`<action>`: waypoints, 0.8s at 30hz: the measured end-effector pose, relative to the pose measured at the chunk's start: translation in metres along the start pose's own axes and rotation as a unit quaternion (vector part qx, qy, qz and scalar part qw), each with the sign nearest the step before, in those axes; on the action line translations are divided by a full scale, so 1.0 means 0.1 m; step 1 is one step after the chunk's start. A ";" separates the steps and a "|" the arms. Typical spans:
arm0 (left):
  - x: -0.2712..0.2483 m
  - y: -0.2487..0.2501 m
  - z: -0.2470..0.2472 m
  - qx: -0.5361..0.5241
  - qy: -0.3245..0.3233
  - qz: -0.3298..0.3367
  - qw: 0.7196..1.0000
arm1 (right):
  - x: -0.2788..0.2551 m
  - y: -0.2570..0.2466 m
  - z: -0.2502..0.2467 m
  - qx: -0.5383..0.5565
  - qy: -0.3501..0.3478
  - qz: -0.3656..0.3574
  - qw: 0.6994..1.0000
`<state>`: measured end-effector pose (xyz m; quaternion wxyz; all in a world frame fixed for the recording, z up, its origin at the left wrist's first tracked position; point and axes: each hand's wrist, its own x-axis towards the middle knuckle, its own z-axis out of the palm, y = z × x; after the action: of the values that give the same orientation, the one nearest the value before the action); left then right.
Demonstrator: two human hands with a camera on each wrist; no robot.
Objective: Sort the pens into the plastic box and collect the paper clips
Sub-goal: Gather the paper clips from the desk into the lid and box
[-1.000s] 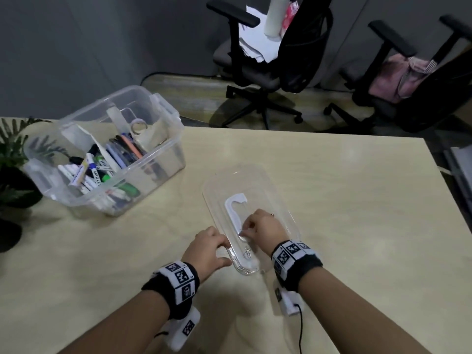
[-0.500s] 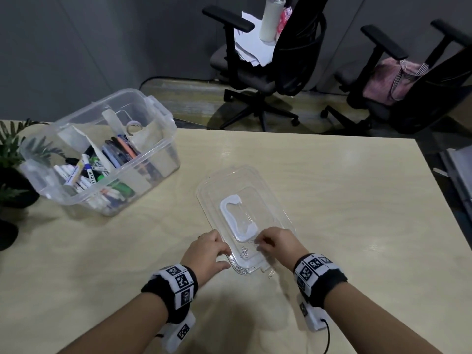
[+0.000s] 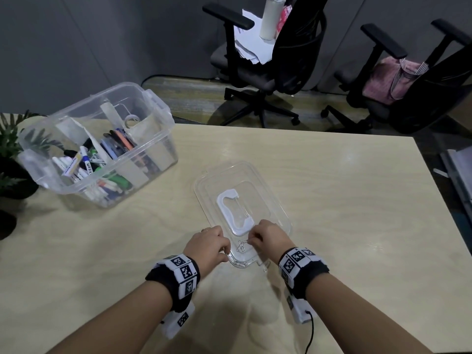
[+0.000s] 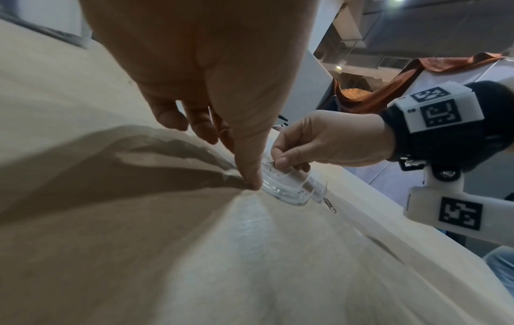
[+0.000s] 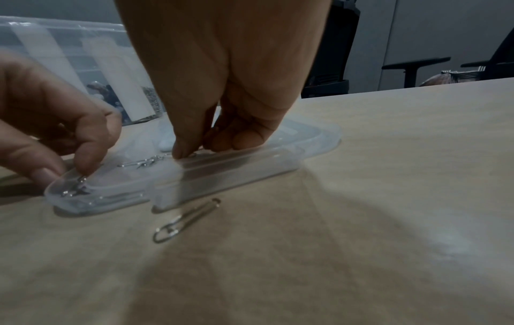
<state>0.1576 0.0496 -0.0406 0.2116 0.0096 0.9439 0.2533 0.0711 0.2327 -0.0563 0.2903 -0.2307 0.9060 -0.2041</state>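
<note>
Head view: my right hand (image 3: 268,238) pinches paper clip (image 3: 241,245) on lid (image 3: 278,213); left hand (image 3: 208,245) grips lid rim. Advise slow lift; stray clip (image 3: 266,267) remains on worktop (image 3: 332,200).

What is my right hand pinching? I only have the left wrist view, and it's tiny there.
Observer: The head view shows the right hand pinching a paper clip at the edge of a small bunch of clips lying on the clear lid.
Operator: Any clips elsewhere on the lid?
Observer: Yes. The right wrist view shows more clips inside the near corner, whose rim the left hand pinches.
Operator: And the pens?
Observer: The head view shows the pens already in the plastic box, at the far left of the table.
</note>
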 end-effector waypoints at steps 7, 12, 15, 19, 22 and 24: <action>-0.02 0.00 -0.01 0.012 0.003 0.002 1.000 | -0.10 -0.05 -0.09 0.030 -0.021 -0.017 0.999; -0.09 0.02 0.10 0.033 0.035 -0.027 0.998 | -0.17 -0.14 -0.09 0.074 -0.057 -0.034 0.995; -0.12 0.07 0.14 0.054 0.055 -0.043 0.996 | -0.13 -0.18 -0.03 0.007 -0.073 -0.054 0.996; -0.10 0.07 0.09 0.062 0.051 -0.031 0.996 | -0.08 -0.19 -0.01 -0.039 -0.069 -0.053 0.995; -0.08 0.05 0.06 0.062 0.032 -0.016 0.997 | -0.04 -0.20 -0.01 -0.040 -0.076 -0.048 0.995; -0.06 0.04 0.05 0.061 0.020 -0.012 0.998 | -0.02 -0.20 -0.01 -0.053 -0.083 -0.045 0.994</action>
<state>0.1649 0.0549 -0.0402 0.1949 0.0061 0.9616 0.1932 0.0780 0.2178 -0.0447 0.3428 -0.3024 0.8768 -0.1491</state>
